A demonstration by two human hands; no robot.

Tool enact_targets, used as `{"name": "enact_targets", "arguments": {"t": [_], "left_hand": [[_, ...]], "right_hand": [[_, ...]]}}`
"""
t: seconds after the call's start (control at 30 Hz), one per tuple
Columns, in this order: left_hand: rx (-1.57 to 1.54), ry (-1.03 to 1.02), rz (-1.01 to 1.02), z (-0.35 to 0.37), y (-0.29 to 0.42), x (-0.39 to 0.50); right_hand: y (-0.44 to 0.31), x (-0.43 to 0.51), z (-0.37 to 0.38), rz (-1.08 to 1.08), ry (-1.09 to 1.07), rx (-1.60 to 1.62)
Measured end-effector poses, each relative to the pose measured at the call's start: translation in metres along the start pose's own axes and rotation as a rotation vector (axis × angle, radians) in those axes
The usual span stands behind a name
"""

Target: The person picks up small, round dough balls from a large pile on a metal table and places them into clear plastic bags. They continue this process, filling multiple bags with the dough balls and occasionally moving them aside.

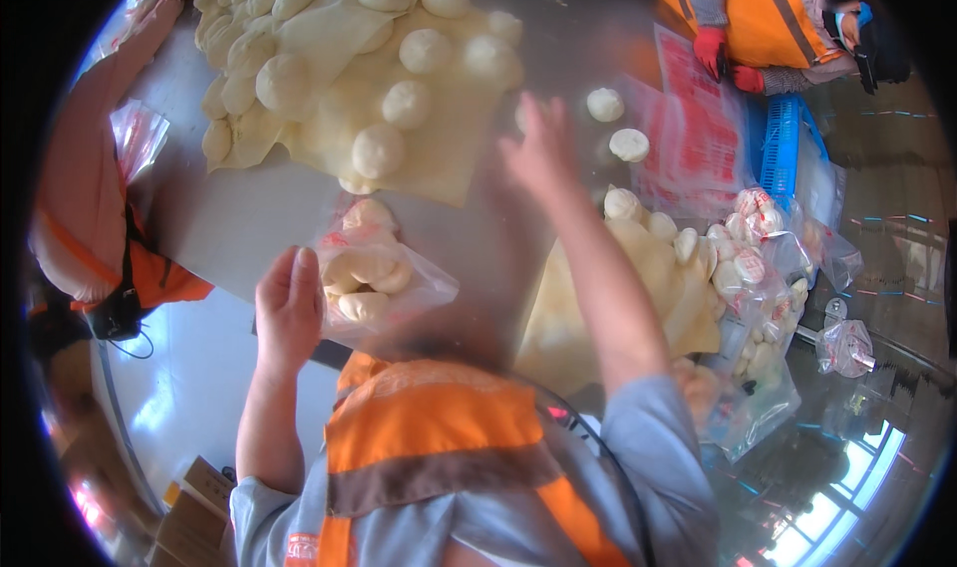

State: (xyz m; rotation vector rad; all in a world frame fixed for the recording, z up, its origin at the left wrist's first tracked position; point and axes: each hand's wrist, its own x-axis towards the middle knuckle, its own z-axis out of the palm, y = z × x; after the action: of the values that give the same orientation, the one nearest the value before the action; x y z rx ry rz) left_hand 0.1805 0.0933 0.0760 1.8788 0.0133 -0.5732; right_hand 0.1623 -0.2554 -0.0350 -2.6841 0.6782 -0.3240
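My left hand [288, 305] grips the edge of a clear plastic bag [430, 287] with red printing. Several pale steamed buns [366, 268] fill the bag, which is above the metal table [247, 204]. My right hand [543, 148] reaches forward over the table, blurred. A pale bun [521, 118] shows at its fingers, partly hidden; whether they hold it is unclear. Left of that hand, more round buns [378, 151] rest on a cream-coloured cloth [441, 167]. To its right, two loose buns [628, 145] lie on the metal.
Flat red-printed bags [695, 126] lie right, near a blue plastic crate [780, 145]. A second cloth [568, 313] with buns is under my right forearm. Filled bags [748, 268] crowd the right edge. A red-gloved co-worker [755, 21] stands far right; another person [82, 216] stands left.
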Motion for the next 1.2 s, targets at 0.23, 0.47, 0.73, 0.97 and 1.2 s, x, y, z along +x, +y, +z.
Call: {"name": "enact_targets", "arguments": {"t": [0.23,0.47,0.73,0.97,1.2], "left_hand": [[0.193,-0.044,0.120,-0.006,0.009,-0.004],[0.302,-0.136,0.088,-0.010,0.018,-0.004],[0.288,0.012,0.175,-0.008,-0.001,-0.009],[0.201,0.015,0.153,-0.003,0.001,-0.008],[0.274,-0.083,0.114,0.002,0.016,-0.008]], "right_hand": [[0.042,0.016,0.018,0.073,-0.433,0.166],[-0.100,-0.095,-0.082,-0.112,-0.910,1.525],[-0.049,-0.061,-0.064,-0.014,-0.016,0.601],[0.175,0.030,-0.042,0.429,-0.186,-0.401],[0.018,-0.040,-0.090,0.176,-0.728,1.134]]}}
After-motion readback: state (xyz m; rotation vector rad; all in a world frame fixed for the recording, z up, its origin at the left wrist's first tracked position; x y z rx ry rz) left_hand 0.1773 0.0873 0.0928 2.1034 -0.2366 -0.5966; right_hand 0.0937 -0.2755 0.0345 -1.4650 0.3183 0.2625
